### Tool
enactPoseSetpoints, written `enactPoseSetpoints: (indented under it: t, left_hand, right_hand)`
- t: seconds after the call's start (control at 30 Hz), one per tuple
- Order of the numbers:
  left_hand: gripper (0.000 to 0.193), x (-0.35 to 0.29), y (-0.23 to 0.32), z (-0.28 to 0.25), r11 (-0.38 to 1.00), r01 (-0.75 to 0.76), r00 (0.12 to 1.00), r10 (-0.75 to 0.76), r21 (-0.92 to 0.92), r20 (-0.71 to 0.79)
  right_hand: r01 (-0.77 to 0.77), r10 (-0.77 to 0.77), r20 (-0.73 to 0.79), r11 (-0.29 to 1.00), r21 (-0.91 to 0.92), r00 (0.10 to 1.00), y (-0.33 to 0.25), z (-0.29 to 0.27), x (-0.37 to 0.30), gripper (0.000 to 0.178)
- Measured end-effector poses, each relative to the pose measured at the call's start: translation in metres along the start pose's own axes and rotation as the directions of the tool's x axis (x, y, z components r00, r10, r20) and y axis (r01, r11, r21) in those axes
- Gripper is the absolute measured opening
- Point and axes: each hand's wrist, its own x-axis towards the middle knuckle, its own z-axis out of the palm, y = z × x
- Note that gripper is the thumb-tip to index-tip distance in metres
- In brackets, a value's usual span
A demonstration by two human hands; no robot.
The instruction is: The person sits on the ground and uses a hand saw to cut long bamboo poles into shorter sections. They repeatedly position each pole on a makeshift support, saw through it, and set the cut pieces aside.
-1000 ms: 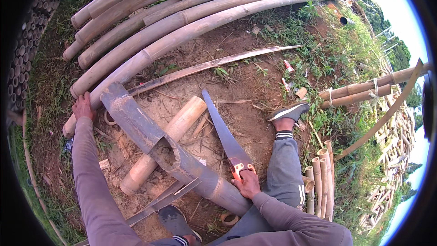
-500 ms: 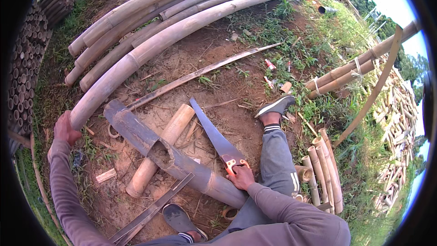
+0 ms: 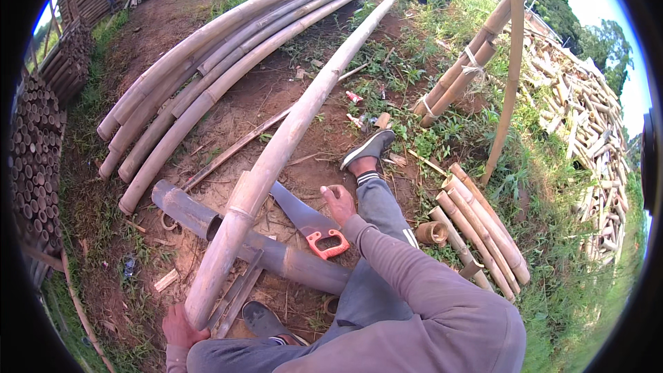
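Note:
My left hand (image 3: 184, 326) is closed around the near end of a long, pale bamboo pole (image 3: 297, 124). The pole slants away from me to the far right. It crosses over a thick, dark bamboo log (image 3: 297, 264); whether it rests in the log's notch is hidden. A hand saw (image 3: 326, 240) with an orange handle and a grey blade lies just right of the pole, beside the log. Above the saw handle, my right hand (image 3: 338, 204) is empty, its fingers loosely bent and apart.
Several long bamboo poles (image 3: 228, 81) lie at the left. Short bamboo pieces (image 3: 476, 231) lie to the right of my leg. Two tied poles (image 3: 459, 83) and an upright slat (image 3: 510, 83) stand at the right. Cut bamboo is stacked (image 3: 36, 166) at the far left.
My right hand has let go of the saw, which now lies down. My left hand has drawn one pole from the bundle toward me and across the dark log.

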Motion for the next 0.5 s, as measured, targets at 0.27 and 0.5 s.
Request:
enactPoseSetpoints:
  t: [0.27,0.5]
  left_hand:
    - [0.069,-0.201,-0.14,0.056,0.86,0.392,0.897,-0.279,0.326,-0.343]
    - [0.072,-0.148,-0.075,0.066,0.838,0.54,0.811,-0.542,-0.074,-0.221]
  right_hand:
    - [-0.309,0.149,0.272,0.54,0.783,0.951,-0.151,0.035,0.085,0.101]
    - [-0.295,0.204,0.222,0.483,0.824,0.953,-0.153,0.124,0.039,0.074]
